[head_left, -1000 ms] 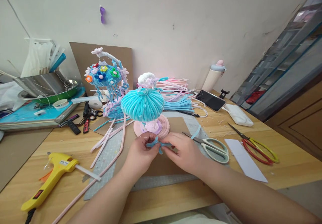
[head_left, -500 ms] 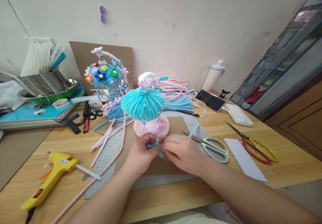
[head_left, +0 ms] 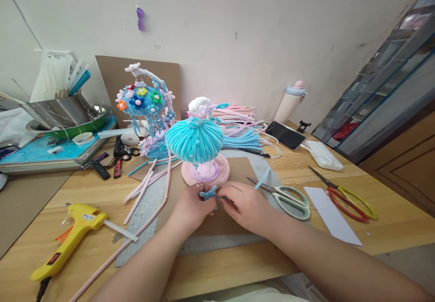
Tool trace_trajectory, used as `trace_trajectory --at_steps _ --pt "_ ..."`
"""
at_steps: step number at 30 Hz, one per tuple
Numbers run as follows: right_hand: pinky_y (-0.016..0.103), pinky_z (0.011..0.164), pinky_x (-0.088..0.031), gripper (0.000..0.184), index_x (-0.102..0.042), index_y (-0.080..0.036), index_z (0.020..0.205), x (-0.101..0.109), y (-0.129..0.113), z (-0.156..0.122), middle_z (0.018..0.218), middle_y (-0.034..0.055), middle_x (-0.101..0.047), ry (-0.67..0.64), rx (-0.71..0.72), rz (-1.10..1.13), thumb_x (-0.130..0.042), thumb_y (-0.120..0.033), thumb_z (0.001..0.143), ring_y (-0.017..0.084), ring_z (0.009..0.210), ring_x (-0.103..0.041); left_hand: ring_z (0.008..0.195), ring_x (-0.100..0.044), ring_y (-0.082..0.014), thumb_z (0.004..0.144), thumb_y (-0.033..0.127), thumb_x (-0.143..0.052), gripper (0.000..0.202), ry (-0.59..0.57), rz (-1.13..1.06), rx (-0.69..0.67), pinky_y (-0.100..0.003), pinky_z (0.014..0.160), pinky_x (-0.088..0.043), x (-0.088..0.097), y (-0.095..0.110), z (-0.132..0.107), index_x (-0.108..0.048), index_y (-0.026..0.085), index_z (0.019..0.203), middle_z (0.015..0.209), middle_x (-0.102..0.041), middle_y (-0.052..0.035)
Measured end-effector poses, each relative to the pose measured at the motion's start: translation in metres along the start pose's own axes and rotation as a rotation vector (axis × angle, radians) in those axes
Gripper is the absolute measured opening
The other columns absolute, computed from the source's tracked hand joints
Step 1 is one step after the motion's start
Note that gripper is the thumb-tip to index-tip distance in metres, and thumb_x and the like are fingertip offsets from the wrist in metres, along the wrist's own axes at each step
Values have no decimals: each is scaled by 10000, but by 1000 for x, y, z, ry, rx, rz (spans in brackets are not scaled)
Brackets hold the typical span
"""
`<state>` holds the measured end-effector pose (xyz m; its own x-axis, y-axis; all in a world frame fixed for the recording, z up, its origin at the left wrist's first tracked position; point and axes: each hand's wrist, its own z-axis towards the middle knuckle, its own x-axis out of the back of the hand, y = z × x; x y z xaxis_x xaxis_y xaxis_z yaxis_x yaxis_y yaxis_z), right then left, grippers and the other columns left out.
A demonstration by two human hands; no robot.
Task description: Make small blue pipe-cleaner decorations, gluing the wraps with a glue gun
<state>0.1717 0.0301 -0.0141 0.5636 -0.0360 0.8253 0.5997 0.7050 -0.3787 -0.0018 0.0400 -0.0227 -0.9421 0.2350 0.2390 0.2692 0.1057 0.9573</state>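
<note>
Between my hands is a small blue pipe-cleaner piece [head_left: 208, 194], bent into several short loops. My left hand [head_left: 193, 204] pinches its left side with thumb and forefinger. My right hand [head_left: 245, 206] has its fingertips closed on the thin end at the right. Just beyond them stands a pipe-cleaner lamp shape, with a turquoise ribbed shade [head_left: 195, 141] over a coiled pink base [head_left: 222, 170]. Brown cardboard [head_left: 220, 225] lies under my hands, on a grey cutting mat [head_left: 136, 247].
On the left lies a yellow glue gun [head_left: 73, 234]. Right of my hands are pale green scissors [head_left: 292, 200], a white strip [head_left: 331, 213] and red-yellow scissors [head_left: 350, 202]. Behind stand a flowered blue pipe-cleaner lamp [head_left: 139, 100], blue pipe-cleaner bundles [head_left: 243, 140], a phone [head_left: 284, 134] and a bottle [head_left: 288, 103].
The blue piece has turned in my fingers, and its loops now point more to the left. My right hand has drawn slightly away from my left, showing a thin end between them.
</note>
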Motion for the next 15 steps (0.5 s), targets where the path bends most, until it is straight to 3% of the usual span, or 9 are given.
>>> trace_trajectory --at_steps 7,11,15 --pt "322 653 -429 110 -589 -159 856 4 -5 1 814 66 -631 -107 19 -186 -485 -123 846 208 755 -577 543 -470 -127 645 172 -547 170 -8 199 -122 -230 504 -301 -1 4 -6 -673 162 759 582 -559 31" --pt "290 616 -409 87 -595 -172 825 4 -5 0 783 40 -634 -124 -48 -120 -520 -129 828 180 711 -581 543 -409 -114 642 147 -526 172 -17 280 -177 -233 514 -280 -2 4 -8 -677 159 726 575 -525 39" --pt "271 631 -410 110 -613 -178 839 6 -4 1 828 38 -661 -102 -134 9 -540 -101 809 173 742 -598 572 -461 -128 667 159 -522 204 -45 279 -174 -236 530 -321 -1 6 -7 -680 156 794 629 -577 20"
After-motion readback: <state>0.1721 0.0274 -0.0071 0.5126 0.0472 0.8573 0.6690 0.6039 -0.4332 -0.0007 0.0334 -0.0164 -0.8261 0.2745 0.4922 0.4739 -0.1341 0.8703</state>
